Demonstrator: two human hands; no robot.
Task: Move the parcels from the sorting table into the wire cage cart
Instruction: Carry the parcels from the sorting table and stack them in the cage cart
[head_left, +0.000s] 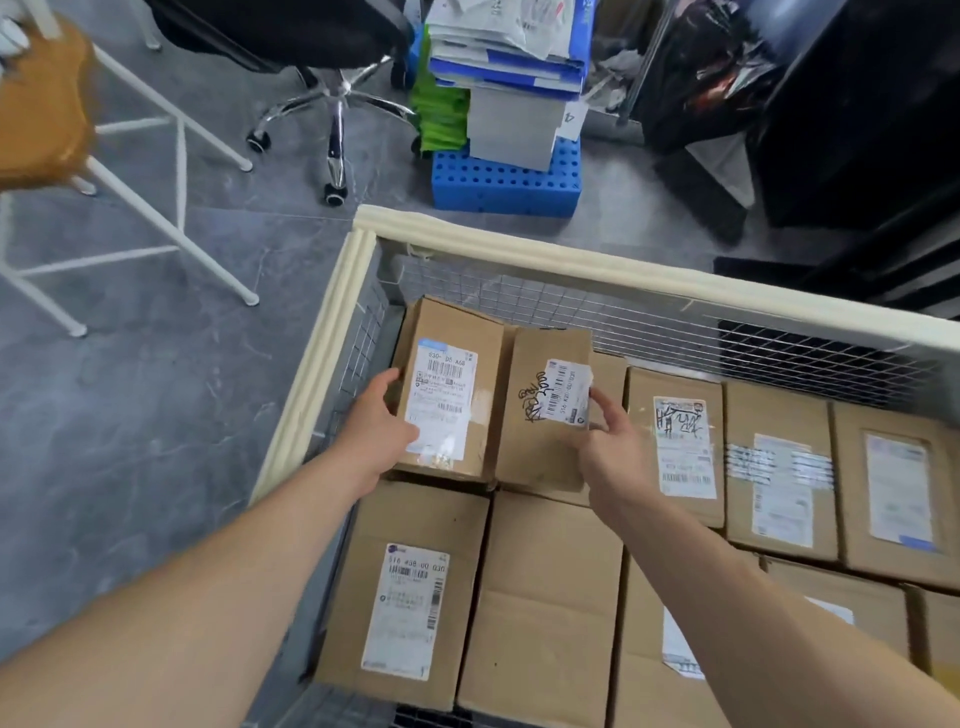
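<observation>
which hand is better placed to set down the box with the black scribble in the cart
Right. The right hand already pinches the scribbled box at its right edge by the label. The left hand is busy gripping the corner box next to the cart's left wall.

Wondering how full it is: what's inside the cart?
Cardboard parcels packed side by side; on top, far left, the left hand grips a labelled box, the right hand a scribbled box. The cart floor is mostly covered.

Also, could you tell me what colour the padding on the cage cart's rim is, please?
The padding is cream; head view.
</observation>
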